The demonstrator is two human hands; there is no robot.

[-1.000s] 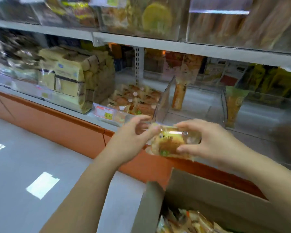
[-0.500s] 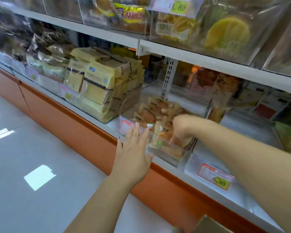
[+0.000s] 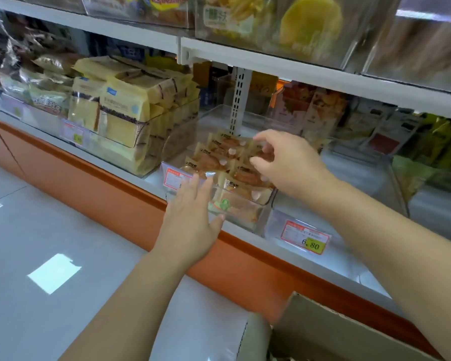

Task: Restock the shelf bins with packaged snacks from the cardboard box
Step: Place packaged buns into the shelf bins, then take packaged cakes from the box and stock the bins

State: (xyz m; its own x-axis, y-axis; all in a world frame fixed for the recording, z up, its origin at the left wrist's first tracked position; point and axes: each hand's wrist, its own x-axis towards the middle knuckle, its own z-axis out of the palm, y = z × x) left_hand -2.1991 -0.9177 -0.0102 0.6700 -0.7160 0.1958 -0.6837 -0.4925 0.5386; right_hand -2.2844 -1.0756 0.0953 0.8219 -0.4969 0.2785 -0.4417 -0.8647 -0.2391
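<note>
1. The left hand (image 3: pixel 193 217) lies flat, fingers straight, against the near wall of the clear bin (image 3: pixel 261 220) at the shelf edge.
2. The right hand (image 3: pixel 292 165) hangs over the bin with fingers loosely bent and spread. It grips no packet that I can see, though the fingertips may brush the top ones.
3. The snacks (image 3: pixel 219 157) lie in that bin, overlapped from the far end to the near wall. The box (image 3: pixel 331 334) sits low at the near right, well apart from the bin, and its contents are out of sight.
4. Risk: the packets look slick and are heaped high at the near wall. I think a careless pull-back of the right hand could drag one over the rim to the floor.
5. Risk: the bin stands right at the shelf lip. If the left hand pushes unevenly or lets go too soon, the bin may skew or slide.
6. Risk: another packet laid on the near heap would likely slip off. The far end has more room.
7. Count: two hands, one box (only a corner shows) and one bin being filled.
8. Count: at least seven packets show in the bin. The overlap hides any others.
9. Count: two red-edged tags, one on this bin and one (image 3: pixel 307 241) just to its right.
</note>
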